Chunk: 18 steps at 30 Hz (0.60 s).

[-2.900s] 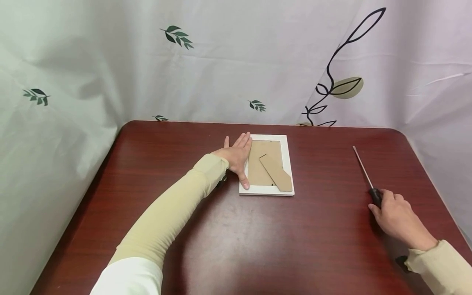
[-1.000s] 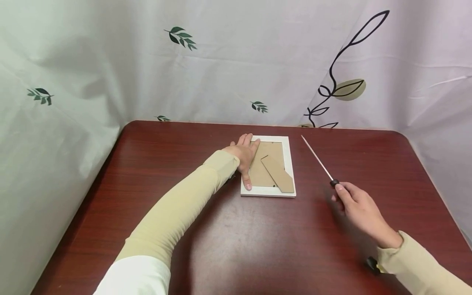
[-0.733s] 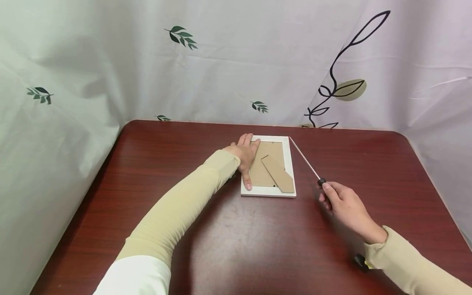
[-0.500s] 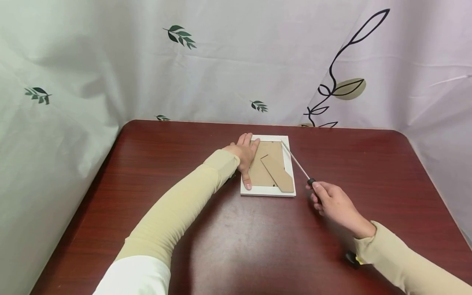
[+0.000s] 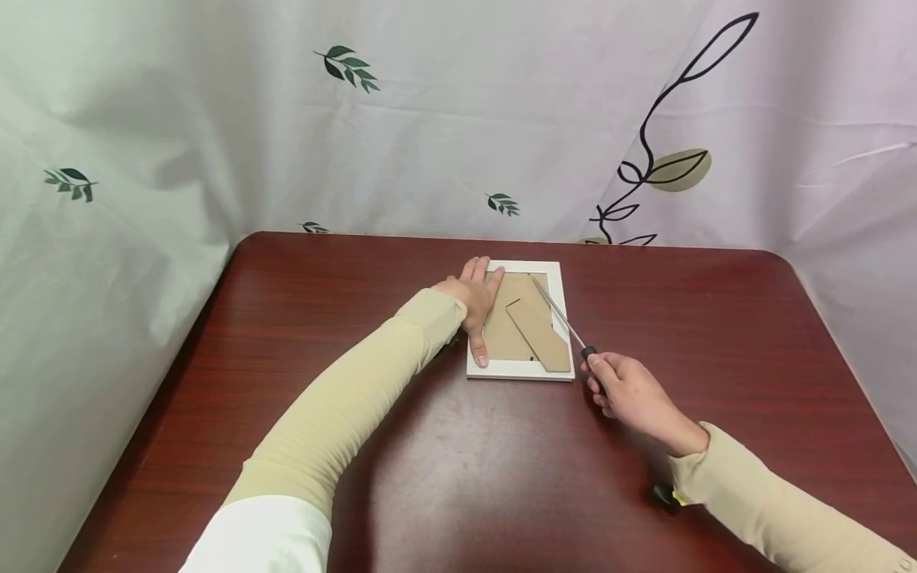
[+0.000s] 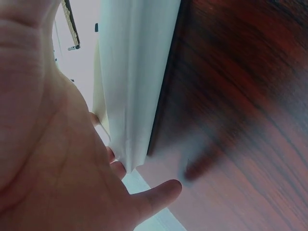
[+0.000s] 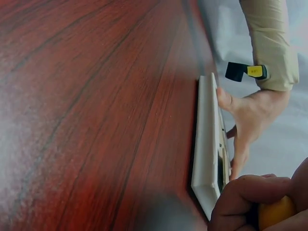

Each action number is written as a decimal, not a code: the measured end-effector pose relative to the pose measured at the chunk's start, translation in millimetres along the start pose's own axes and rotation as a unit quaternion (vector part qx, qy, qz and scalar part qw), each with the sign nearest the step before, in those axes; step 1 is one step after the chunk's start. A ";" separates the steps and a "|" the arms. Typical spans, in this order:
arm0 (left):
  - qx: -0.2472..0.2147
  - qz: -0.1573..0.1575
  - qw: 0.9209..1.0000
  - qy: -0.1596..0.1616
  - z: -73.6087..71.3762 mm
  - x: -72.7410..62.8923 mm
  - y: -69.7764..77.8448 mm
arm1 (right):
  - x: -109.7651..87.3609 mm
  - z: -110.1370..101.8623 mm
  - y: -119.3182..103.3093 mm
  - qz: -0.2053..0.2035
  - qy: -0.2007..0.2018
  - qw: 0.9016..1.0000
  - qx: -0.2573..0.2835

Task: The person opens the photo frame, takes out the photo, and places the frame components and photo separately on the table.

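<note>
A white picture frame (image 5: 519, 370) lies face down on the table, its tan backing board (image 5: 501, 338) and slanted easel stand (image 5: 540, 338) showing. Across the frame's left side rests my left hand (image 5: 476, 302), fingers spread and thumb on the near left corner. My right hand (image 5: 630, 390) grips a screwdriver (image 5: 562, 318) by its dark handle. The shaft reaches over the frame's right side, and its tip overlaps the backing near the top edge. In the right wrist view the yellow handle end (image 7: 276, 211) pokes out of the curled fingers.
The dark red wooden table (image 5: 344, 278) has rounded far corners. A white curtain (image 5: 444, 119) printed with leaves hangs behind its far edge. A small black wrist camera (image 5: 665, 497) sits under the right sleeve.
The right hand has lifted the screwdriver from the table's right side and carried it left, bringing the tip over the backing. The left hand shifted slightly onto the frame, then stayed put.
</note>
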<state>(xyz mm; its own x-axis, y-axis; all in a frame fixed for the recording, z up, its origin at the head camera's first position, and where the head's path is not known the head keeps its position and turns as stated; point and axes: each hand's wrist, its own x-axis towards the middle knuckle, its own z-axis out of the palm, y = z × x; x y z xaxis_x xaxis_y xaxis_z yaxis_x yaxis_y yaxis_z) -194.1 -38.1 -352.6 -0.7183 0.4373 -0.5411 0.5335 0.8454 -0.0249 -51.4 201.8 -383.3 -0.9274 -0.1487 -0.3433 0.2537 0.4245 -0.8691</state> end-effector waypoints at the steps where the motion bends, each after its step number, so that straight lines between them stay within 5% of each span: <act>1: 0.000 0.000 1.000 0.000 -0.2 -0.4 0.0 | 0.2 0.7 -0.4 0.001 0.001 1.000 0.000; 18: 0.009 -0.002 1.000 0.002 0.3 -0.3 1.0 | 5.2 11.9 4.3 0.009 -0.018 0.999 0.048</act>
<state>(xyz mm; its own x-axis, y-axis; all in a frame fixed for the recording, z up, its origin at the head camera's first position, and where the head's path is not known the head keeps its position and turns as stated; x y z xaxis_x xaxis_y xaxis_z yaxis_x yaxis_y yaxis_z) -193.2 -37.4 -352.7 -0.7224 0.4342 -0.5381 0.5382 0.8417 -0.0434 -51.9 192.2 -393.1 -0.9126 -0.1749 -0.3697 0.2963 0.3401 -0.8925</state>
